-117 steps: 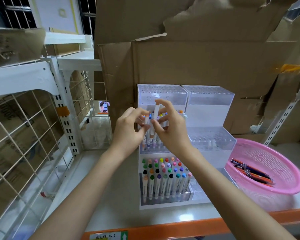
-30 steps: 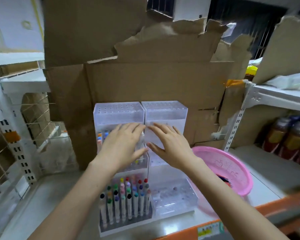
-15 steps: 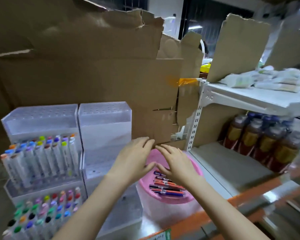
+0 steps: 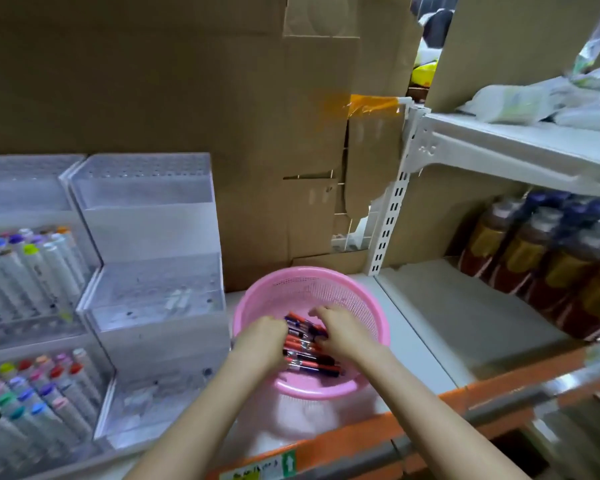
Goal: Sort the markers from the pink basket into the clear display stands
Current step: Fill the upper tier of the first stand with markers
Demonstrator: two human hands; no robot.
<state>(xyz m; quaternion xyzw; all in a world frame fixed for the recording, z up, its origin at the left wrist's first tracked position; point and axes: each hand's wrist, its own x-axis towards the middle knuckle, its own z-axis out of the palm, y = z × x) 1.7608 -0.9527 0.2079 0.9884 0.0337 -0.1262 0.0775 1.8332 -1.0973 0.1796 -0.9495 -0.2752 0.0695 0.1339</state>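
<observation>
Head: hands (image 4: 261,341) (image 4: 340,333) amid markers (image 4: 310,362), pink basket (image 4: 314,393)

Pink basket (image 4: 371,303): glossy perforated plastic. Display stands (image 4: 146,216): clear plastic. Backing (image 4: 187,81): matt cardboard.

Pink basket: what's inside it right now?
Inside the pink basket lies a loose pile of red and dark markers. The left hand and right hand reach in and cover part of it; any grip is hidden.
</observation>
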